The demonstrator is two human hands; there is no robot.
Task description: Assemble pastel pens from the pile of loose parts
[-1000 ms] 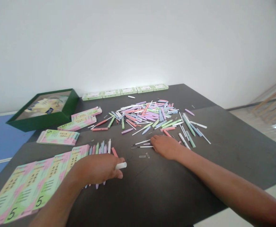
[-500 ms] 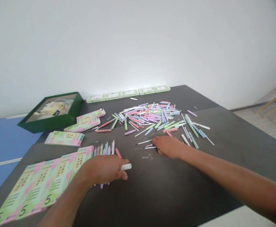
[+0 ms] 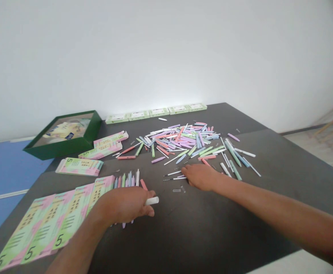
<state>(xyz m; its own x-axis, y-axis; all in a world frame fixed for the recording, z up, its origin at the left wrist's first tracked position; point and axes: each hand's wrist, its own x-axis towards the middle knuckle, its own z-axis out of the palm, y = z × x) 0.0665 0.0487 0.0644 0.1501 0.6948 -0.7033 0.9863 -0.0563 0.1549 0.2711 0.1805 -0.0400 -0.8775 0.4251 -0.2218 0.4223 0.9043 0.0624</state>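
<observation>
My left hand (image 3: 129, 203) is closed around a white pen barrel (image 3: 152, 200), whose open end sticks out past the thumb. Beneath and behind that hand lies a row of pastel pens (image 3: 128, 180), partly hidden by it. My right hand (image 3: 199, 176) rests low on the table, its fingers curled at the ends of thin white pen refills (image 3: 174, 179). The refills' dark tips point left; the fingertips' exact grip is partly hidden. Two small clear caps (image 3: 177, 190) lie just below that hand.
A large heap of pastel pen parts (image 3: 183, 139) spreads behind my hands. Pink-green packets (image 3: 40, 228) lie at the left, with a green box (image 3: 66, 144) holding wrappers behind them. Several flat light-green boxes (image 3: 139, 115) line the wall on the dark table (image 3: 166, 243).
The view has shifted very slightly. Both hands keep nearly the same place and pose, the left one still holding the white barrel.
</observation>
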